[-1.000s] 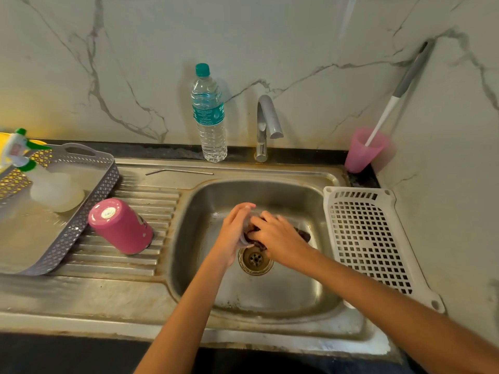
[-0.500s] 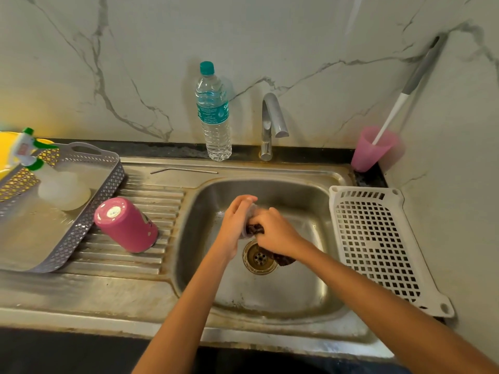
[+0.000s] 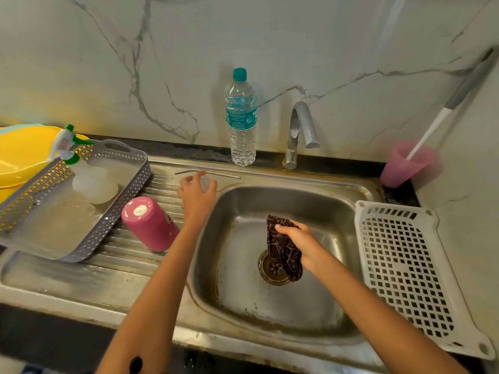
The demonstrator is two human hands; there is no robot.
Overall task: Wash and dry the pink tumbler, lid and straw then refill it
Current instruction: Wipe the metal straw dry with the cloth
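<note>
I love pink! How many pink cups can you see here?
2. The pink tumbler sits on the drainboard left of the basin; a pink cup is in the back right corner, holding a brush handle. None seems hidden.

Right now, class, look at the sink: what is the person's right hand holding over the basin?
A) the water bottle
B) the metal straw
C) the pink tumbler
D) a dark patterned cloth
D: the right hand grips a dark patterned cloth that hangs over the drain, while the pink tumbler sits on the drainboard and the metal straw lies behind the basin.
</note>
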